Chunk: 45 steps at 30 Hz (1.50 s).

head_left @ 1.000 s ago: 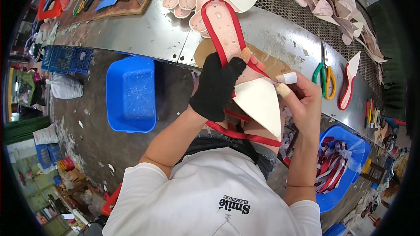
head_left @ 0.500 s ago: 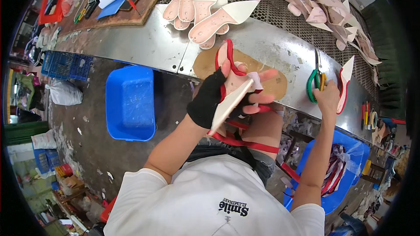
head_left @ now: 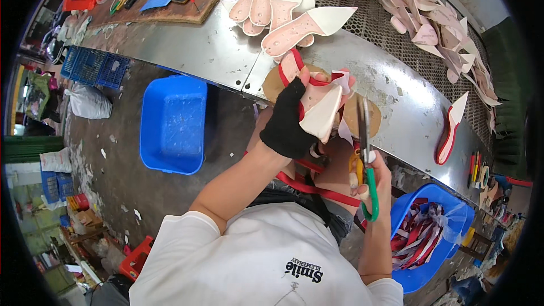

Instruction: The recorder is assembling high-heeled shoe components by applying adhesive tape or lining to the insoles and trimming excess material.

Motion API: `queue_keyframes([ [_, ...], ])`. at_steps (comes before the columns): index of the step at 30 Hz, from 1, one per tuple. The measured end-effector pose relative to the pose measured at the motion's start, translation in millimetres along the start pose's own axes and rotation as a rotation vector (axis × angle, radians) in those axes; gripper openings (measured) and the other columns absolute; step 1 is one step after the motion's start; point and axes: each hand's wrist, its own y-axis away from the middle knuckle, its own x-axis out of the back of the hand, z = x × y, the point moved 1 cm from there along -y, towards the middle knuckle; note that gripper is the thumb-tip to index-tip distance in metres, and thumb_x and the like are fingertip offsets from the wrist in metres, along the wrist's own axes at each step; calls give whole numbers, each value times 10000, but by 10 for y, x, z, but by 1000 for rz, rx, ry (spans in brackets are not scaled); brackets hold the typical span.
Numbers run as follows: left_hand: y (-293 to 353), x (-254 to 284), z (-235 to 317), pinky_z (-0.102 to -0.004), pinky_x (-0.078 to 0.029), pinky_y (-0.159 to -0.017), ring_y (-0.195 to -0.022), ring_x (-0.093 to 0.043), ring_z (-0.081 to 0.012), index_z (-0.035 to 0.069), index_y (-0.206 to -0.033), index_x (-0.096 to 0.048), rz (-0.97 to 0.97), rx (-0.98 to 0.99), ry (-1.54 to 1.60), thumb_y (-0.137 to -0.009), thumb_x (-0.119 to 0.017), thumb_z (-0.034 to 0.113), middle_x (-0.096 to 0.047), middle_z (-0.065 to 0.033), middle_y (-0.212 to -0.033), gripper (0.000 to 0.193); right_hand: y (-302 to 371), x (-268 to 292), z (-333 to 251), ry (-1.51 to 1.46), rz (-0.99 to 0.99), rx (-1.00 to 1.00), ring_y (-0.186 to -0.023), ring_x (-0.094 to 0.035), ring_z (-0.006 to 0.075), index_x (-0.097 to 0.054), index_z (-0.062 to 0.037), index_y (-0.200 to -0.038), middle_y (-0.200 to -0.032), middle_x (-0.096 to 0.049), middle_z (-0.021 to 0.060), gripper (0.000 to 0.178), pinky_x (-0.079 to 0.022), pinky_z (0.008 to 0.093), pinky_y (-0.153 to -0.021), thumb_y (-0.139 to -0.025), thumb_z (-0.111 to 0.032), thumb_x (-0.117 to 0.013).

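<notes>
My left hand [head_left: 286,119], in a black fingerless glove, grips a pale pink shoe insole [head_left: 315,95] with a white pointed toe. Red binding tape [head_left: 290,63] follows part of its edge, and a loose whitish end [head_left: 342,81] of the strip sticks out beside the fingers. Just right of the insole, my right hand [head_left: 381,177] holds scissors [head_left: 364,127], blades pointing up and away. Their handles show green and yellow, with fingers around them. Further right on the metal bench lies another red-edged insole [head_left: 452,128]. A tan oval pad [head_left: 362,114] is partly hidden behind my hands.
Several untaped insoles [head_left: 286,5] overlap on the metal bench [head_left: 396,90], with a heap of pale pieces [head_left: 425,28] on the mesh behind. A blue tub [head_left: 173,126] stands at left; a blue bin [head_left: 419,238] of red and white strips stands at right. Red tape [head_left: 317,187] crosses my lap.
My right hand has lifted the scissors off the bench and brought them left, beside the insole. My left hand has turned the insole so that more of its white toe faces up.
</notes>
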Motion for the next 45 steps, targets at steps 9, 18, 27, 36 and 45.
queue_keyframes([
  [9,5,62,-61,-375,-565,-873,-1285,-415,-354,-1,-962,-547,7,62,151,-968,-487,307,-454,-216,-1319,314,-149,-75,-5,63,79,-21,-603,-517,49,-522,-36,-1087,-859,-539,6,740,-413,171,-451,-617,-518,-829],
  [18,36,38,-114,-387,-548,-782,-950,-636,-243,71,-921,-540,139,32,-450,-960,-511,300,-609,-131,-1142,234,-346,811,-161,769,465,87,-509,-557,110,-574,-34,-786,-597,-590,27,252,-408,273,-451,-770,-207,-756],
  [27,154,-106,-272,-268,-499,-693,-769,-617,-122,5,-987,-606,366,-146,-1011,-885,-659,251,-644,-46,-855,272,-418,525,-689,665,549,840,-608,-556,133,-654,23,-919,-794,-601,70,258,-449,236,-549,-697,-32,-773],
  [36,139,-219,-250,-230,-459,-644,-731,-573,-69,36,-958,-628,171,-131,-1182,-869,-685,231,-653,-12,-823,222,-287,252,-743,886,491,1044,-671,-573,127,-655,24,-876,-827,-630,93,261,-451,231,-555,-646,66,-769],
  [45,91,-198,-231,-258,-489,-641,-725,-612,-103,8,-951,-635,112,-213,-1142,-821,-731,169,-665,-36,-809,228,-353,188,-558,307,211,314,-515,-516,56,-650,31,-898,-715,-630,30,189,-418,191,-504,-919,-146,-587],
])
